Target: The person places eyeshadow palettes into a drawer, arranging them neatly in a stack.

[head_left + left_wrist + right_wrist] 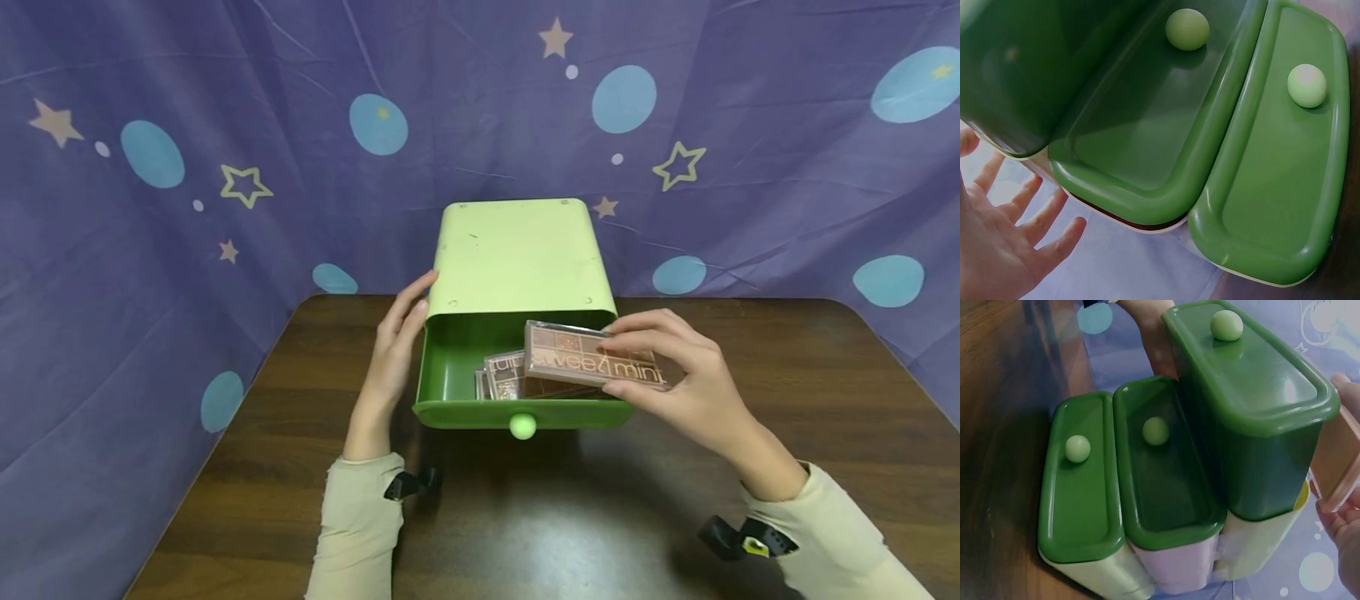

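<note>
An eyeshadow palette with a clear lid and printed lettering is tilted above the open top drawer. My right hand pinches its right end between thumb and fingers; the right wrist view catches the palette's edge. Inside that drawer lie more palettes, partly hidden behind the held one. My left hand touches the left side of the light green drawer cabinet, near the front of its top. In the left wrist view its fingers are spread and relaxed beside the cabinet.
Two lower drawers, the middle one and the bottom one, are pushed in, each with a round knob. The cabinet stands on a dark wooden table. Behind hangs a purple curtain with stars and blue ovals.
</note>
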### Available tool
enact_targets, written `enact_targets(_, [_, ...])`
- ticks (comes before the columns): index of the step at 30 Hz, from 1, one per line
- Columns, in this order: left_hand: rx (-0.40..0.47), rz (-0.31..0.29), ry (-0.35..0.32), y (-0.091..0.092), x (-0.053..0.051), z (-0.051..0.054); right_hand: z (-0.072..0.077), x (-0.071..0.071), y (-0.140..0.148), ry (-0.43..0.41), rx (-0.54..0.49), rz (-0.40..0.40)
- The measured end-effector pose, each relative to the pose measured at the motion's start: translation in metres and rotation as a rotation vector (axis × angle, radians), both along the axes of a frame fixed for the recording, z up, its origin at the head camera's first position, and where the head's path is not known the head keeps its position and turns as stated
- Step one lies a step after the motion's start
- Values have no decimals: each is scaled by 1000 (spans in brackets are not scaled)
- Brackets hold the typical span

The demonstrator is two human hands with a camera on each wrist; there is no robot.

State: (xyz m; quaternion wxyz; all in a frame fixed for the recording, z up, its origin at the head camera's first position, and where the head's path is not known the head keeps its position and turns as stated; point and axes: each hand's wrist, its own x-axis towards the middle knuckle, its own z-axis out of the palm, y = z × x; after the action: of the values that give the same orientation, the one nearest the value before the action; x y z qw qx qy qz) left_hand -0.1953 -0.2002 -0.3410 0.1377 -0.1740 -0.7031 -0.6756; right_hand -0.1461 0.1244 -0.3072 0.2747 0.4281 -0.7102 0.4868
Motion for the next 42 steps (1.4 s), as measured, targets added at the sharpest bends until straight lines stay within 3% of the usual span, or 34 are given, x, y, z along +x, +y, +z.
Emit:
enact_targets(7, [-2,0,10,0,-1,0,-5,-10,-1,-73,90,8])
enact_targets(17, [-7,5,28,0,-1,1,10,-8,-8,-232,298,-64])
enact_targets(28, [-14,7,33,-1,-1,0,25,-6,-20,-353,431,-81])
enact_targets(42, [-3,7,29,0,0,-1,30,-5,-24,-382,479,-68])
